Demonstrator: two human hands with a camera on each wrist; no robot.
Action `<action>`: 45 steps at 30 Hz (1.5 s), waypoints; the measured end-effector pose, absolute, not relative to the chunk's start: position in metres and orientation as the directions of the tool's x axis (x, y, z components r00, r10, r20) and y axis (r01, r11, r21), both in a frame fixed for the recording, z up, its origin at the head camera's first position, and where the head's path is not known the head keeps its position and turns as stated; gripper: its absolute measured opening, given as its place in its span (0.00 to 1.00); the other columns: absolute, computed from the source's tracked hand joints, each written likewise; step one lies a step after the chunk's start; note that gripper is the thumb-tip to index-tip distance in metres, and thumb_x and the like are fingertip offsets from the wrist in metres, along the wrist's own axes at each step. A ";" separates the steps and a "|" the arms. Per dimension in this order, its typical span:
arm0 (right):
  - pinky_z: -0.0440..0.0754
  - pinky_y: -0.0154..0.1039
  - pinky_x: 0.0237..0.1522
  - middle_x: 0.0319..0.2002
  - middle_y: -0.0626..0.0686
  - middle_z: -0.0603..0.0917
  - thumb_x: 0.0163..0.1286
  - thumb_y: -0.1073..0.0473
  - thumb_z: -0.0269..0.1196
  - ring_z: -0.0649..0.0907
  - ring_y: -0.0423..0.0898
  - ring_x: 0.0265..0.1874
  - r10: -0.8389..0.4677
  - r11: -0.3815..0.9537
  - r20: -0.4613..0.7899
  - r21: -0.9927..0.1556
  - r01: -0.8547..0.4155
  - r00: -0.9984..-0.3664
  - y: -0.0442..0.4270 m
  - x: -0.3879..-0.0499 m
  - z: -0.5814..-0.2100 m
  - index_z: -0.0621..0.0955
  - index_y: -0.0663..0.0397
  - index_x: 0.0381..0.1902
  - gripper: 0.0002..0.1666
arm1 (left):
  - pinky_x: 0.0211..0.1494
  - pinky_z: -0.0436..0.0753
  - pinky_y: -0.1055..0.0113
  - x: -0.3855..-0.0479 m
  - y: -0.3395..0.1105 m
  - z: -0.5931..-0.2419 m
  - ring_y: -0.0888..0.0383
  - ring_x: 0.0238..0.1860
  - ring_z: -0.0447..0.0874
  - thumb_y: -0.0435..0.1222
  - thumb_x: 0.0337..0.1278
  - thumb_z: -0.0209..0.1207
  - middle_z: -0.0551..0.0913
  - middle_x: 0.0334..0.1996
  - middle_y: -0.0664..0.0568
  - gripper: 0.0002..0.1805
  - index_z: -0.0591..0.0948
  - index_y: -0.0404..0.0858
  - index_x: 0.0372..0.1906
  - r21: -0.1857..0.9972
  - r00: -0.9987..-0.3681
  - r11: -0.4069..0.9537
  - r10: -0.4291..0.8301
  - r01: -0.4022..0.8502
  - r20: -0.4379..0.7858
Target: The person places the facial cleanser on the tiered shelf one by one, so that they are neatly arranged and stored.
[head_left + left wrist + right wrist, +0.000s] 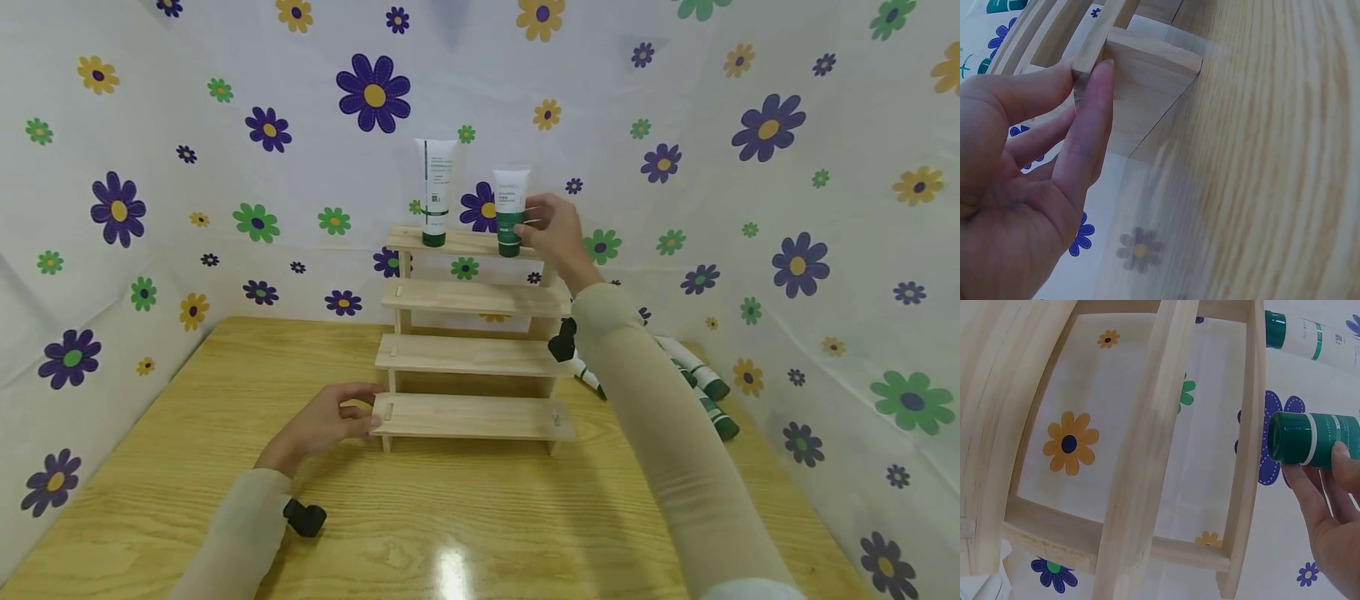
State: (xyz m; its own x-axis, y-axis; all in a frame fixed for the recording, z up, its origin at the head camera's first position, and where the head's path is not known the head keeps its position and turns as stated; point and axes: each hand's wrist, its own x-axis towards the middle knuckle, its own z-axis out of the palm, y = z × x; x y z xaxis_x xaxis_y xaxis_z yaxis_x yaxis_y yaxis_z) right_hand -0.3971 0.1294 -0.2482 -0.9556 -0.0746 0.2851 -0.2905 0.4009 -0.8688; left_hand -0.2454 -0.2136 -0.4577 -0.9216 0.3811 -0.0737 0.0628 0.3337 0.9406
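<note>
My right hand (558, 232) holds a white-and-green squeeze tube (511, 200) upright, cap down, at the top step of a wooden tiered display rack (468, 417). The right wrist view shows its green cap (1290, 437) at that step's edge, with a narrow gap seeming to lie between them. A taller white tube (437, 187) stands on its green cap at the left of the same step. Low on the left, my left hand (322, 427) grips the end of the lowest step; in the left wrist view, thumb and fingers pinch the board's end (1088, 62).
Several more white-and-green tubes (701, 375) lie on the wooden table (450, 517) to the right of the rack, partly hidden behind my right forearm. A white flower-patterned backdrop (315, 167) closes off the back and both sides.
</note>
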 end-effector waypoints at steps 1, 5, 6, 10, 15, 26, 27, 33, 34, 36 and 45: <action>0.86 0.44 0.62 0.64 0.62 0.82 0.72 0.70 0.64 0.84 0.56 0.60 -0.072 0.402 0.283 -0.870 -0.287 -0.957 0.129 -0.398 -0.248 0.75 0.59 0.67 0.27 | 0.52 0.91 0.58 -0.246 -0.214 -0.458 0.52 0.50 0.87 0.33 0.69 0.65 0.71 0.67 0.32 0.34 0.67 0.30 0.75 0.941 -0.921 0.333 0.383 0.063 -0.073; 0.86 0.43 0.61 0.64 0.61 0.82 0.72 0.70 0.64 0.84 0.55 0.60 -0.057 0.402 0.284 -0.871 -0.282 -0.957 0.125 -0.400 -0.249 0.75 0.58 0.67 0.27 | 0.51 0.91 0.59 -0.247 -0.215 -0.458 0.52 0.51 0.87 0.33 0.69 0.65 0.71 0.67 0.31 0.35 0.66 0.29 0.75 0.945 -0.917 0.322 0.393 0.066 -0.070; 0.86 0.43 0.61 0.64 0.61 0.82 0.72 0.70 0.64 0.84 0.56 0.60 -0.054 0.399 0.286 -0.872 -0.283 -0.957 0.125 -0.400 -0.250 0.75 0.58 0.67 0.26 | 0.51 0.91 0.59 -0.247 -0.215 -0.459 0.52 0.51 0.87 0.33 0.69 0.65 0.71 0.67 0.31 0.35 0.66 0.29 0.75 0.945 -0.916 0.319 0.394 0.066 -0.069; 0.86 0.44 0.61 0.63 0.63 0.83 0.71 0.71 0.64 0.85 0.56 0.59 -0.044 0.394 0.305 -0.870 -0.298 -0.951 0.123 -0.403 -0.254 0.75 0.60 0.66 0.26 | 0.51 0.91 0.60 -0.247 -0.215 -0.458 0.52 0.51 0.86 0.33 0.69 0.65 0.71 0.66 0.31 0.35 0.66 0.30 0.75 0.946 -0.918 0.320 0.390 0.060 -0.074; 0.86 0.44 0.61 0.63 0.63 0.82 0.72 0.71 0.63 0.84 0.57 0.59 -0.038 0.372 0.314 -0.877 -0.305 -0.949 0.119 -0.408 -0.257 0.75 0.60 0.66 0.26 | 0.51 0.91 0.61 -0.247 -0.215 -0.459 0.53 0.50 0.86 0.34 0.69 0.65 0.72 0.66 0.32 0.34 0.67 0.30 0.75 0.946 -0.918 0.320 0.390 0.058 -0.076; 0.83 0.44 0.66 0.63 0.61 0.83 0.72 0.71 0.63 0.83 0.55 0.61 -0.031 0.333 0.340 -0.883 -0.331 -0.940 0.114 -0.414 -0.265 0.76 0.59 0.65 0.24 | 0.50 0.91 0.62 -0.248 -0.216 -0.462 0.52 0.50 0.86 0.33 0.68 0.65 0.71 0.65 0.31 0.34 0.67 0.29 0.75 0.951 -0.913 0.300 0.404 0.073 -0.057; 0.82 0.43 0.67 0.63 0.61 0.83 0.73 0.71 0.63 0.83 0.54 0.61 -0.031 0.336 0.342 -0.881 -0.332 -0.939 0.114 -0.415 -0.265 0.76 0.58 0.66 0.24 | 0.50 0.91 0.62 -0.248 -0.216 -0.461 0.52 0.51 0.86 0.33 0.68 0.65 0.71 0.65 0.31 0.34 0.67 0.29 0.75 0.951 -0.913 0.301 0.403 0.071 -0.060; 0.81 0.43 0.68 0.64 0.60 0.83 0.73 0.70 0.62 0.83 0.54 0.62 -0.033 0.344 0.364 -0.870 -0.353 -0.931 0.111 -0.418 -0.267 0.76 0.58 0.66 0.25 | 0.51 0.91 0.59 -0.247 -0.215 -0.460 0.53 0.50 0.87 0.33 0.69 0.64 0.71 0.66 0.32 0.34 0.67 0.30 0.75 0.946 -0.917 0.317 0.393 0.066 -0.068; 0.81 0.44 0.68 0.64 0.60 0.83 0.73 0.70 0.63 0.83 0.54 0.62 -0.033 0.346 0.366 -0.869 -0.354 -0.930 0.110 -0.418 -0.267 0.76 0.58 0.66 0.25 | 0.51 0.91 0.59 -0.247 -0.216 -0.459 0.53 0.50 0.86 0.33 0.69 0.64 0.71 0.66 0.32 0.34 0.67 0.30 0.75 0.946 -0.916 0.318 0.395 0.067 -0.067; 0.81 0.44 0.68 0.64 0.59 0.83 0.73 0.70 0.63 0.83 0.53 0.61 -0.031 0.352 0.366 -0.867 -0.352 -0.930 0.109 -0.419 -0.267 0.76 0.57 0.66 0.25 | 0.51 0.91 0.59 -0.247 -0.216 -0.459 0.53 0.50 0.86 0.33 0.69 0.64 0.71 0.66 0.32 0.34 0.66 0.30 0.75 0.945 -0.916 0.319 0.396 0.067 -0.069; 0.79 0.44 0.70 0.65 0.58 0.82 0.74 0.68 0.63 0.82 0.53 0.63 -0.024 0.383 0.351 -0.862 -0.333 -0.936 0.103 -0.419 -0.267 0.76 0.55 0.68 0.25 | 0.49 0.91 0.61 -0.248 -0.216 -0.461 0.52 0.48 0.86 0.32 0.69 0.64 0.71 0.64 0.30 0.35 0.65 0.27 0.75 0.948 -0.909 0.306 0.415 0.092 -0.046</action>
